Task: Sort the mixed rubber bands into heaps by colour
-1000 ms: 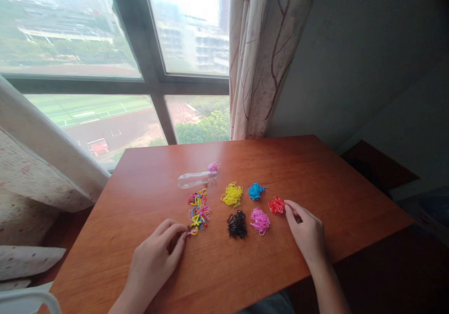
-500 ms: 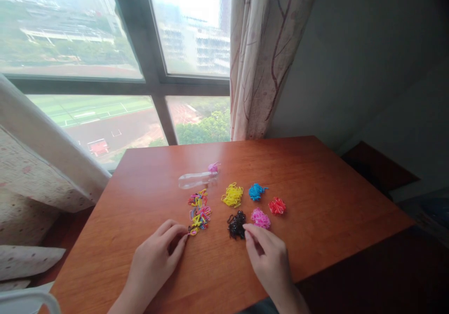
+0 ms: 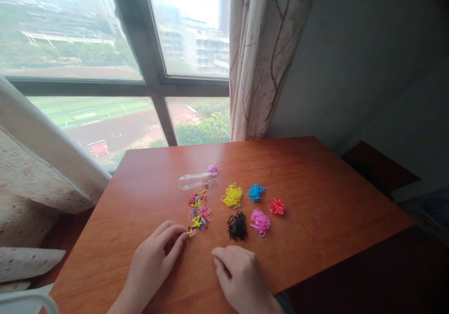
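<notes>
My left hand point(image 3: 157, 255) rests on the table with thumb and forefinger pinched on a small rubber band at the near end of a mixed-colour pile of rubber bands point(image 3: 199, 215). My right hand point(image 3: 242, 274) is closed, its fingers curled together just in front of the black rubber bands point(image 3: 237, 225) and apart from them. Whether anything sits in its fingertips is hidden. Beyond lie heaps sorted by colour: yellow bands point(image 3: 232, 196), blue bands point(image 3: 257, 192), pink bands point(image 3: 260, 222) and red bands point(image 3: 277, 206).
A clear plastic bottle point(image 3: 196, 181) lies on its side behind the mixed pile, a pink cap point(image 3: 213, 167) at its right end. The brown wooden table point(image 3: 333, 202) reaches to the window and curtain point(image 3: 259, 61). A white curved rail point(image 3: 31, 297) shows at lower left.
My right hand has drawn back from the black and pink heaps, moving left and toward me. My left hand has stayed almost in place, at the mixed pile's near end.
</notes>
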### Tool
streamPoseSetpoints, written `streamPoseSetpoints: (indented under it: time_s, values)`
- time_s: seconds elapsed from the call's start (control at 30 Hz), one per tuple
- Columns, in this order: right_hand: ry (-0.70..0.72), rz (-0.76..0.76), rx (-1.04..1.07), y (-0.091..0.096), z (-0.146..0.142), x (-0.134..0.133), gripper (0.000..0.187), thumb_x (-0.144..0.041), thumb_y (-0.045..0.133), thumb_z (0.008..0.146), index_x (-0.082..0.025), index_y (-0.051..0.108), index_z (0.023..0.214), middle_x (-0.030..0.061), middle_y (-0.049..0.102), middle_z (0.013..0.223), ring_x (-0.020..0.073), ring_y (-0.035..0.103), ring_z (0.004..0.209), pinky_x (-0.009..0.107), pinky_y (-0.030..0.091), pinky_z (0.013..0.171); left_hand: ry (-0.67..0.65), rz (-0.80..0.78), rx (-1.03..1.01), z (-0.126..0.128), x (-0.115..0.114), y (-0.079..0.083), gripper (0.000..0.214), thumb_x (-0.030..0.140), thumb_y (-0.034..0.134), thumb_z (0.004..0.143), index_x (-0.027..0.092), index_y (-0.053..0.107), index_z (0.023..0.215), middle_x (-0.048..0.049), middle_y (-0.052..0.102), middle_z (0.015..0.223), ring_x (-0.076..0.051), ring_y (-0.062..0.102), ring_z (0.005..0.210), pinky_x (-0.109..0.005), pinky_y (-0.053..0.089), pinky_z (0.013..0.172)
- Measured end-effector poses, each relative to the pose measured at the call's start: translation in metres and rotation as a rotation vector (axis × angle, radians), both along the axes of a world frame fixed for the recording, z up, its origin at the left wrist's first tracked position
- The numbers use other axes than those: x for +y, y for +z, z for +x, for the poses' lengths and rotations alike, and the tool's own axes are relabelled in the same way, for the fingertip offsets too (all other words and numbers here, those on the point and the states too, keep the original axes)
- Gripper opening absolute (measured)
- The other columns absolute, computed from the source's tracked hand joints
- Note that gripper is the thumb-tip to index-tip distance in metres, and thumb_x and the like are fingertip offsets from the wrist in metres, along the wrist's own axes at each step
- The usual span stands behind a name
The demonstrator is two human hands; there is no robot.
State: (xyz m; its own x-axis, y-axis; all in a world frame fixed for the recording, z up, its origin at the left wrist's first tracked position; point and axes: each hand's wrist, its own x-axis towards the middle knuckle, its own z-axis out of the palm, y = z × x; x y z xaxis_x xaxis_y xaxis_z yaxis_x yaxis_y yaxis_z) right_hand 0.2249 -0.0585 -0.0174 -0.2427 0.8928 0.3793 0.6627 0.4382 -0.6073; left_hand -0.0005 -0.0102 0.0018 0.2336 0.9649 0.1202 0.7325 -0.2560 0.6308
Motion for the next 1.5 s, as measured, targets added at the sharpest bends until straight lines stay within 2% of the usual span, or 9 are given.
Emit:
streamPoseSetpoints:
  time_s: [0.3, 0.47, 0.63, 0.87, 1.03, 1.2, 1.33, 1.5]
  values:
    - [0.008, -0.024, -0.043, -0.001, -0.001, 0.001, 0.019, -0.017, 0.043, 0.093, -0.025, 0.060, 0.089, -0.0019, 0.061, 0.070, 0.0152, 0.057, 0.064, 0.028, 0.029, 0.060, 0.033, -0.006, -0.101, 0.002, 0.003, 0.002, 0.025, 0.041, 0.054, 0.093, 0.021, 0.066, 0.084, 0.0008, 0.065, 0.081, -0.011, 0.058, 0.061, -0.020, 0.047, 0.059]
    - [0.007, -0.040, -0.074, -0.001, -0.001, 0.001, 0.019, -0.016, 0.043, 0.092, -0.025, 0.059, 0.087, -0.0019, 0.061, 0.070, 0.0153, 0.056, 0.064, 0.028, 0.028, 0.060, 0.011, -0.004, -0.026, 0.003, 0.001, 0.001, 0.022, 0.039, 0.052, 0.093, 0.023, 0.066, 0.086, 0.0011, 0.065, 0.085, -0.012, 0.061, 0.066, -0.021, 0.048, 0.064]
    - [0.020, -0.052, -0.083, -0.001, -0.001, 0.001, 0.019, -0.016, 0.042, 0.093, -0.025, 0.059, 0.088, -0.0018, 0.061, 0.071, 0.0153, 0.056, 0.066, 0.028, 0.029, 0.061, -0.050, -0.001, 0.033, 0.004, -0.001, 0.001, 0.019, 0.032, 0.048, 0.094, 0.024, 0.066, 0.092, 0.0023, 0.063, 0.086, -0.009, 0.056, 0.059, -0.020, 0.046, 0.059]
    - [0.011, -0.053, -0.092, -0.001, -0.001, 0.001, 0.018, -0.016, 0.044, 0.092, -0.025, 0.058, 0.086, -0.0018, 0.061, 0.071, 0.0150, 0.057, 0.066, 0.027, 0.029, 0.061, -0.033, 0.017, 0.110, 0.009, -0.002, 0.004, 0.017, 0.035, 0.051, 0.093, 0.026, 0.065, 0.097, 0.0029, 0.064, 0.085, -0.010, 0.058, 0.060, -0.019, 0.046, 0.058]
    - [0.017, -0.063, -0.100, -0.001, -0.001, 0.000, 0.018, -0.016, 0.044, 0.092, -0.025, 0.058, 0.086, -0.0021, 0.061, 0.071, 0.0152, 0.057, 0.066, 0.028, 0.029, 0.061, -0.027, 0.026, 0.135, 0.009, 0.006, 0.003, 0.020, 0.033, 0.048, 0.094, 0.026, 0.065, 0.101, 0.0016, 0.066, 0.091, -0.011, 0.062, 0.064, -0.020, 0.047, 0.061]
    - [0.018, -0.058, -0.095, -0.001, -0.001, 0.001, 0.018, -0.016, 0.044, 0.093, -0.024, 0.059, 0.086, -0.0018, 0.061, 0.071, 0.0148, 0.057, 0.066, 0.027, 0.030, 0.061, 0.019, 0.023, 0.286, 0.017, 0.019, 0.009, 0.025, 0.031, 0.045, 0.094, 0.027, 0.064, 0.109, -0.0010, 0.067, 0.102, -0.014, 0.068, 0.074, -0.022, 0.047, 0.062]
    - [0.017, -0.050, -0.100, 0.000, -0.001, 0.000, 0.017, -0.016, 0.045, 0.092, -0.024, 0.060, 0.087, -0.0017, 0.062, 0.071, 0.0147, 0.058, 0.066, 0.026, 0.031, 0.062, -0.002, 0.007, 0.366, 0.022, 0.024, 0.014, 0.026, 0.026, 0.041, 0.095, 0.027, 0.066, 0.102, -0.0007, 0.067, 0.100, -0.013, 0.067, 0.071, -0.021, 0.043, 0.059]
    - [0.012, -0.053, -0.111, 0.002, 0.000, 0.001, 0.017, -0.015, 0.046, 0.091, -0.024, 0.060, 0.086, -0.0018, 0.062, 0.070, 0.0149, 0.058, 0.065, 0.026, 0.032, 0.061, -0.003, 0.040, 0.364, 0.021, 0.025, 0.015, 0.021, 0.027, 0.044, 0.093, 0.027, 0.065, 0.094, 0.0004, 0.067, 0.095, -0.014, 0.067, 0.072, -0.021, 0.043, 0.059]
